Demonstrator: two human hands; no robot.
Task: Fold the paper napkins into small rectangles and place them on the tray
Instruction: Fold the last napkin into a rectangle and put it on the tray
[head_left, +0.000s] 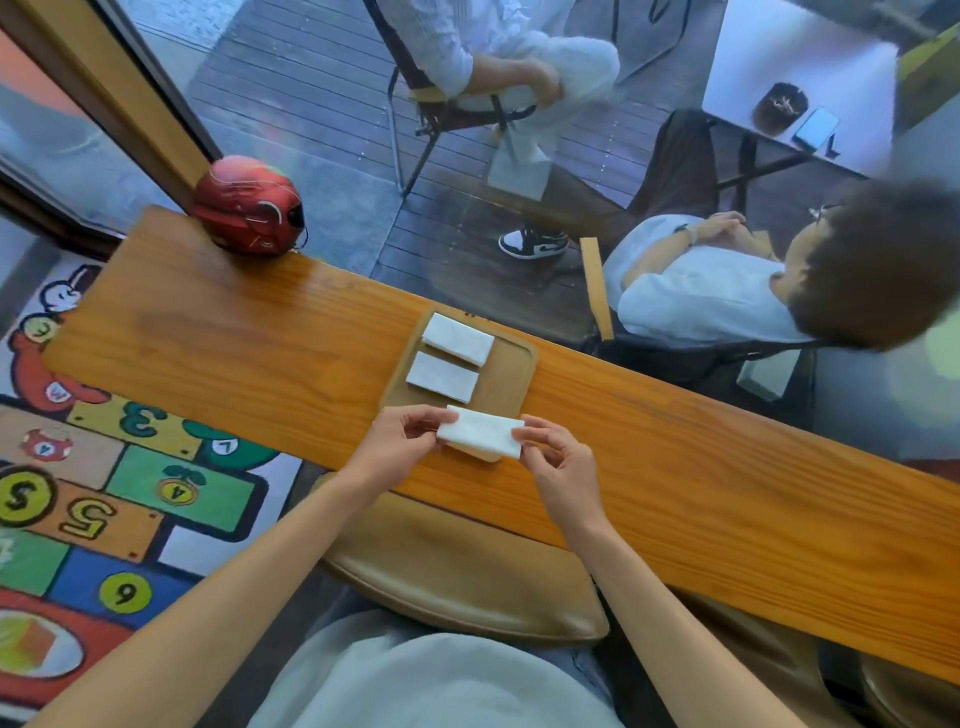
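Left hand (402, 434) pinches the left short end of a folded napkin (480, 432); right hand (558, 457) pinches the right end, thumb on top. Napkin: white, soft matte paper, a small thick rectangle, held just over the near edge of the tray (511, 374). Tray: flat light wood, rounded corners, low rim. Two finished napkins (457, 339) lie on it side by side, same rectangular shape, faintly textured. Tray sits on a long glossy wooden counter (675, 467) with strong grain. Shiny red helmet (249, 210) at the counter's far left end.
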